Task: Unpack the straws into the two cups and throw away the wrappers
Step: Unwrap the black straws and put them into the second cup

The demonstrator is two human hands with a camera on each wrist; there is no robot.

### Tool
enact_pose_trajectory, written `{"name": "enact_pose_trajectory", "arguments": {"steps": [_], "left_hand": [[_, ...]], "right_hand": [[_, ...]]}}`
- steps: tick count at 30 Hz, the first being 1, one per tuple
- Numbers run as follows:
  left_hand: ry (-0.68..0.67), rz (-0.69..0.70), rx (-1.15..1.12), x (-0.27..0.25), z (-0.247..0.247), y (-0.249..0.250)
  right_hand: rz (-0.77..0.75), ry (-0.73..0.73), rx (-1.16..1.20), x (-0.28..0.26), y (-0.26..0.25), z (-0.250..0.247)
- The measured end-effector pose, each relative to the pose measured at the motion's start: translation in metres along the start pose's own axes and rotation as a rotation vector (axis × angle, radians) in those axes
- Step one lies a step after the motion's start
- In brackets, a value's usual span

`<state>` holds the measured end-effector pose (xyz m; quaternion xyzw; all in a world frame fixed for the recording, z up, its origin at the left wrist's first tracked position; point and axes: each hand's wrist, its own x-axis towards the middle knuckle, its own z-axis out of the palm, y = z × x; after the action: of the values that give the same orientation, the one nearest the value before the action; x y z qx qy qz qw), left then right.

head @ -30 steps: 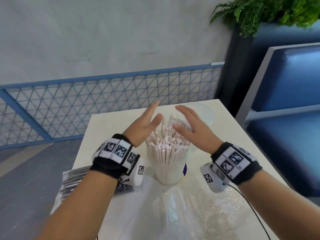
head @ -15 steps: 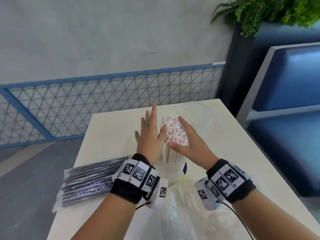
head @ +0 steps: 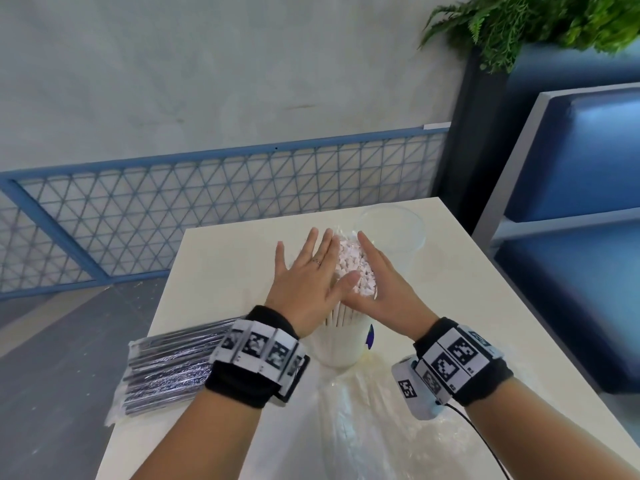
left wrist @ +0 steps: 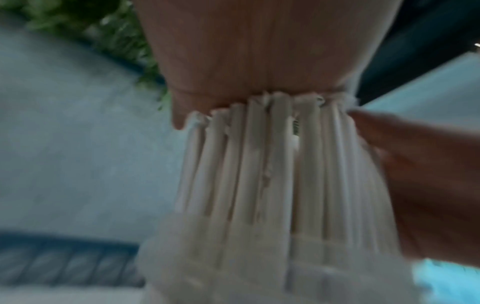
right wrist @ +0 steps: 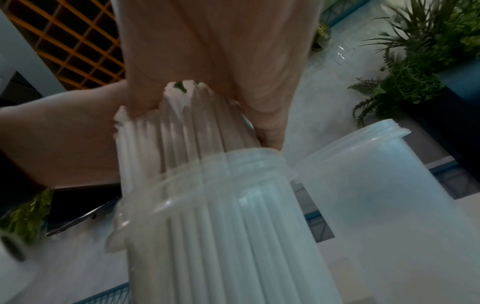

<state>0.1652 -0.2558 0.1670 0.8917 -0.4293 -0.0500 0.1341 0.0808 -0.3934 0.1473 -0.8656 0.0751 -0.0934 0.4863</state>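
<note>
A bundle of white paper-wrapped straws [head: 353, 268] stands upright in a translucent cup [head: 341, 344] at the middle of the table. My left hand [head: 308, 275] lies flat against the bundle's left side, fingers straight. My right hand [head: 379, 282] presses flat on its right side. In the left wrist view my palm [left wrist: 259, 51] covers the straw tops [left wrist: 259, 160]. The right wrist view shows my palm [right wrist: 221, 51] on the straws [right wrist: 182, 133] above the cup rim [right wrist: 221, 170]. A second, empty clear cup [head: 393, 230] [right wrist: 376, 205] stands just behind on the right.
A sealed pack of black straws [head: 169, 372] lies at the table's left edge. A flattened clear plastic wrapper [head: 363, 417] lies on the white table [head: 225, 258] in front of the cup. A blue bench [head: 571, 237] stands at the right, and a blue mesh railing [head: 207, 209] behind.
Both hands have closed in from spread apart and now press the fanned-out straws together into a tight upright bundle. The black straw pack has come fully into view.
</note>
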Motion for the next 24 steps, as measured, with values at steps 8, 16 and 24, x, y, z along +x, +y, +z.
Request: {"name": "enact_pose_trajectory", "arguments": {"steps": [8,16,24], "left_hand": [[-0.022,-0.101,-0.636,0.001,0.03,-0.048],[0.275,-0.095,-0.987,0.006,-0.003,-0.035],[0.207,-0.185,-0.707,-0.028,-0.008,-0.033]], "right_hand": [[0.071,-0.04,-0.063,0.011,0.005,-0.002],[-0.051,0.249,0.203,0.025,-0.026,0.004],[0.007,0.274,0.216,-0.001,-0.009,0.006]]}}
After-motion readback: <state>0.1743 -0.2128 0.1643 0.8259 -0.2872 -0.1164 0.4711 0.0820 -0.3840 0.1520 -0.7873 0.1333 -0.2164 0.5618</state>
